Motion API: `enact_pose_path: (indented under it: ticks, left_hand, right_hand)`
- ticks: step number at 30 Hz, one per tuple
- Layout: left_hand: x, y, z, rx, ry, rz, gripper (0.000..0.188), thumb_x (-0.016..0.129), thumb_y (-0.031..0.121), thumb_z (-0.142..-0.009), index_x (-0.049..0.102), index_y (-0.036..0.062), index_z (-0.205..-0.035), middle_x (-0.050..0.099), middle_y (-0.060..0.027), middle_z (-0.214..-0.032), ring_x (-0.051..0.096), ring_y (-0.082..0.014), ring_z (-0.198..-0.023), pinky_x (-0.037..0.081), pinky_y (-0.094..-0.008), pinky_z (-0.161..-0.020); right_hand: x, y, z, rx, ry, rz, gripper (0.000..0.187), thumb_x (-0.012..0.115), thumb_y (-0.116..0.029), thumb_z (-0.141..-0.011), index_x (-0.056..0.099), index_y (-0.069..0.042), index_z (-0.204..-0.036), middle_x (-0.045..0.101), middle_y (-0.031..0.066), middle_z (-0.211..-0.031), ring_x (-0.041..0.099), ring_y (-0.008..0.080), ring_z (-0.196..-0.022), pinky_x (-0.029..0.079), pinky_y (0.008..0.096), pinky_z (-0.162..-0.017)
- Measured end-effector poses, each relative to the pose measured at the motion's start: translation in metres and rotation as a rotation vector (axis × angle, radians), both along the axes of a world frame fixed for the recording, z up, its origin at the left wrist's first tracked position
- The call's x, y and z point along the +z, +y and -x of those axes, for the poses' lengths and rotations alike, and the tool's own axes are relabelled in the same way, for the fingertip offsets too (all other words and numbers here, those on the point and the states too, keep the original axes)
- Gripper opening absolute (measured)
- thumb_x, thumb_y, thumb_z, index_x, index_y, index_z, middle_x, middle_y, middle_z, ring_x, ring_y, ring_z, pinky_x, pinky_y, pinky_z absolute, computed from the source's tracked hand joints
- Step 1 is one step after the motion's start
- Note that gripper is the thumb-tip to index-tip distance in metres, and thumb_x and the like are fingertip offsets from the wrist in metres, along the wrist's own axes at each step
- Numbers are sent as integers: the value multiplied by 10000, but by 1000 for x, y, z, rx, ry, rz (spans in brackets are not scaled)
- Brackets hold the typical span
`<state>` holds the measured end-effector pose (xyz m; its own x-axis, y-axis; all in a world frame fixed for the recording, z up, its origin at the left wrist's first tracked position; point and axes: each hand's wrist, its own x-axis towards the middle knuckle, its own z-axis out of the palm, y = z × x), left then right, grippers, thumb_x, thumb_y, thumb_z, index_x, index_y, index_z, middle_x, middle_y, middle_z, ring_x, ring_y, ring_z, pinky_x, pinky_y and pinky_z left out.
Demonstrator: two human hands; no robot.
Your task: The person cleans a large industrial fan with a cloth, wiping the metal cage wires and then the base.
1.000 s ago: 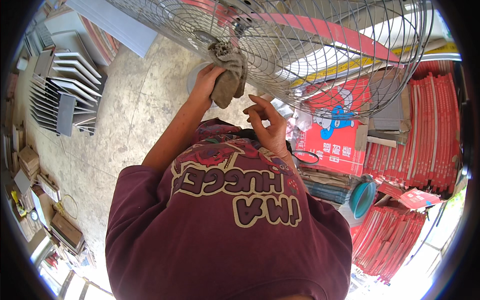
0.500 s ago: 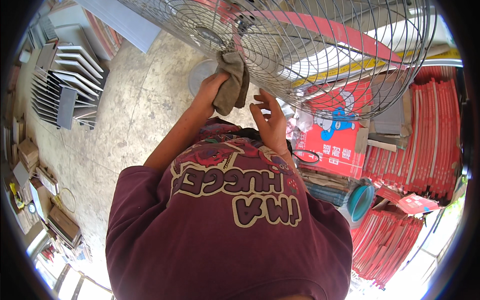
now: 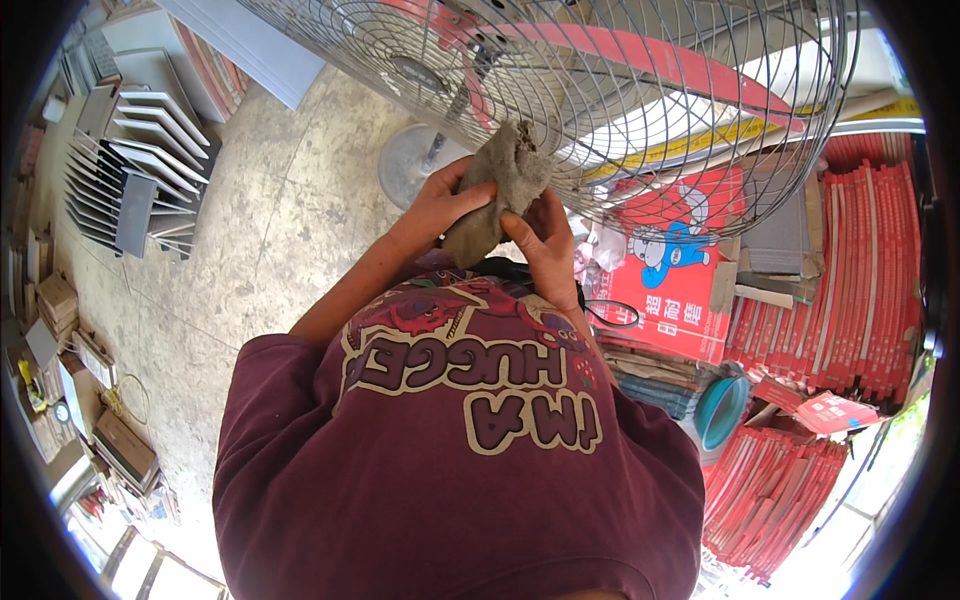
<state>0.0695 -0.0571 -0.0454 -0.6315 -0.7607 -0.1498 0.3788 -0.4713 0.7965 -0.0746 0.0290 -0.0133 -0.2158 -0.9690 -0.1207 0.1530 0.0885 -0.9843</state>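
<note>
One crumpled grey-brown cloth (image 3: 510, 165) is up in front of the person's maroon shirt (image 3: 450, 510), the left hand (image 3: 447, 205) grasping it with the thumb laid across its near side and the right hand (image 3: 541, 240) pinching its right edge, fingers partly hidden behind. From where the person looks down, its upper end overlaps the wire cage of a big fan (image 3: 655, 62) with red blades, though I can't tell whether they touch. Over to the right, red boxes (image 3: 870, 270) stand stacked near a teal basin (image 3: 725, 412).
</note>
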Motion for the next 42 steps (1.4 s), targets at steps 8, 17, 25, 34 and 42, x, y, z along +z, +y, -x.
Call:
enact_pose_path:
  ticks: [8,17,25,34,42]
  left_hand:
    - [6,-4,-9,56,114,158,467,658,116,-817,509,48,-1254,603,-27,-1120,560,-124,-1016,450,-298,-897]
    - [18,-13,2,36,289,77,404,595,112,-861,511,40,-1249,609,-45,-1123,586,-146,-1000,475,-292,-867]
    - [4,-13,30,44,72,-185,309,515,128,-898,523,0,-1180,616,-109,-1070,626,-192,-930,520,-308,-790]
    - [-4,3,28,2,-9,-265,399,569,217,-873,499,-35,-1174,609,-113,-1032,615,-183,-893,513,-303,-751]
    - [-2,15,21,-56,-24,-301,444,627,232,-845,488,-13,-1188,596,-109,-1074,602,-203,-964,498,-341,-815]
  right_hand:
    - [12,-1,0,28,-147,61,478,701,-89,-809,448,7,-1204,582,96,-1058,588,148,-884,486,281,-785]
    - [44,-10,-1,-134,839,617,454,675,106,-710,548,-31,-1123,561,109,-959,573,182,-753,478,272,-638]
    - [16,-10,1,-157,440,153,455,648,-61,-827,486,-43,-1252,485,85,-1116,567,146,-835,494,245,-644]
    - [11,-4,2,-128,384,-23,556,694,-256,-827,446,-1,-1254,549,114,-1145,553,161,-925,490,278,-741]
    - [-11,1,12,-104,289,-56,421,637,-166,-860,484,2,-1214,584,94,-1060,558,136,-888,471,250,-754]
